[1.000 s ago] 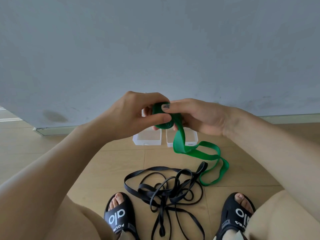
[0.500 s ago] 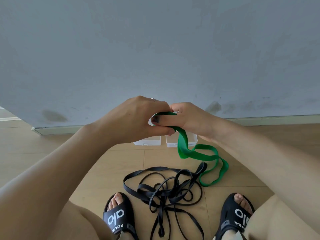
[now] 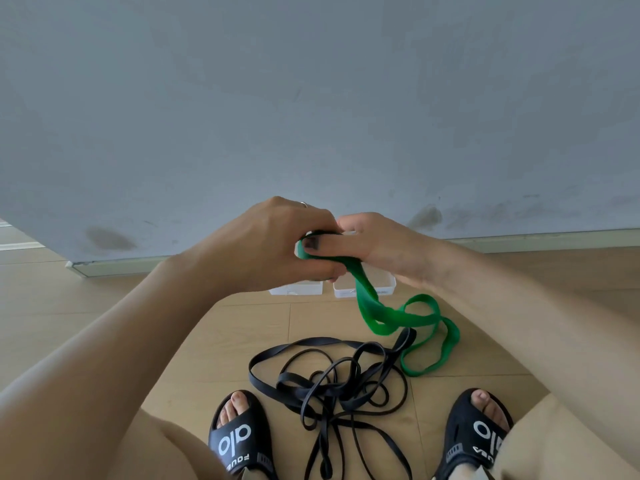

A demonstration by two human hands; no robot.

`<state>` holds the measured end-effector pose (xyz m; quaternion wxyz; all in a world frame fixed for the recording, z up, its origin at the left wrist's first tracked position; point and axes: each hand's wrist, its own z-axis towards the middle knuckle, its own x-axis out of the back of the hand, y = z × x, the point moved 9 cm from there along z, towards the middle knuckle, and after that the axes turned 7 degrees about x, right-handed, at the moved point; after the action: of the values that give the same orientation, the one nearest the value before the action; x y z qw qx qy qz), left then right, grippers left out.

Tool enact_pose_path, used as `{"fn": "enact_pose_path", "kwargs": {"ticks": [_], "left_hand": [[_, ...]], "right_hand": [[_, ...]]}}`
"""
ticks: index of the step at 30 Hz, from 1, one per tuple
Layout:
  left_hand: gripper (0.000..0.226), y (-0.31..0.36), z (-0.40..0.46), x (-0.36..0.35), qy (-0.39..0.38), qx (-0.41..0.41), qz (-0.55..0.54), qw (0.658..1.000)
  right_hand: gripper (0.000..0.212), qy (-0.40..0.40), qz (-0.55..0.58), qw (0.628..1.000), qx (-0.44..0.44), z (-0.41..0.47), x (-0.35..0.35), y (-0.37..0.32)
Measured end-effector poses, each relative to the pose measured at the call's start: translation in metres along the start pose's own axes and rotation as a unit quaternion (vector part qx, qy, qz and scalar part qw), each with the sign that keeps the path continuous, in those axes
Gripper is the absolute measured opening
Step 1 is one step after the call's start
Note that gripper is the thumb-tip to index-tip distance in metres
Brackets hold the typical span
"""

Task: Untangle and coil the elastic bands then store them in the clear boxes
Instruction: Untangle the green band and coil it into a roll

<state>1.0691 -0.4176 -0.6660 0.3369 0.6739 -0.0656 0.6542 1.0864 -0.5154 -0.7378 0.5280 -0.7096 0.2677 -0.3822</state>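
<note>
A green elastic band (image 3: 384, 313) is partly rolled into a small coil between my hands, and its loose tail hangs down and loops on the wooden floor. My left hand (image 3: 277, 244) grips the coil from the left. My right hand (image 3: 377, 247) holds it from the right, the thumb laid across the roll. A tangle of black elastic bands (image 3: 332, 386) lies on the floor between my feet. Two clear boxes, the left box (image 3: 294, 289) and the right box (image 3: 381, 285), stand side by side by the wall, partly hidden behind my hands.
A grey wall (image 3: 311, 98) rises close ahead, with a pale skirting strip (image 3: 519, 239) along its foot. My feet in black slides, the left slide (image 3: 239, 441) and the right slide (image 3: 478, 434), flank the black tangle. Bare floor (image 3: 52, 299) lies to the left.
The coil has dropped slightly in my hands and more of the green band has been wound on. The loose tail has pulled up and bunched closer to the boxes.
</note>
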Motion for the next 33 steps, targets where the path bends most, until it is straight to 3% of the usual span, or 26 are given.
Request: {"fn": "enact_pose_path", "kwargs": {"ticks": [8, 11, 14, 21, 27, 33], "left_hand": [[0.03, -0.002, -0.003, 0.01, 0.027, -0.009, -0.097, 0.995], [0.037, -0.001, -0.002, 0.005, 0.014, -0.003, -0.045, 0.999], [0.039, 0.003, 0.001, -0.001, 0.005, -0.012, 0.001, 1.0], [0.034, 0.001, -0.005, 0.01, 0.024, -0.015, -0.082, 0.996], [0.039, 0.012, 0.0, 0.002, 0.046, -0.044, 0.065, 0.996], [0.037, 0.004, -0.005, 0.019, 0.065, -0.035, -0.036, 0.997]], "right_hand": [[0.063, -0.08, 0.091, 0.993, 0.0, -0.004, -0.005, -0.005], [0.063, -0.047, 0.029, 0.998, -0.003, -0.002, 0.002, -0.002], [0.08, -0.01, -0.016, 1.0, -0.005, 0.003, 0.002, 0.005], [0.056, -0.113, 0.086, 0.99, 0.019, -0.005, -0.007, -0.011], [0.063, -0.023, -0.054, 0.998, 0.01, 0.002, 0.0, 0.002], [0.056, -0.084, 0.043, 0.995, 0.019, -0.004, -0.004, -0.013]]}}
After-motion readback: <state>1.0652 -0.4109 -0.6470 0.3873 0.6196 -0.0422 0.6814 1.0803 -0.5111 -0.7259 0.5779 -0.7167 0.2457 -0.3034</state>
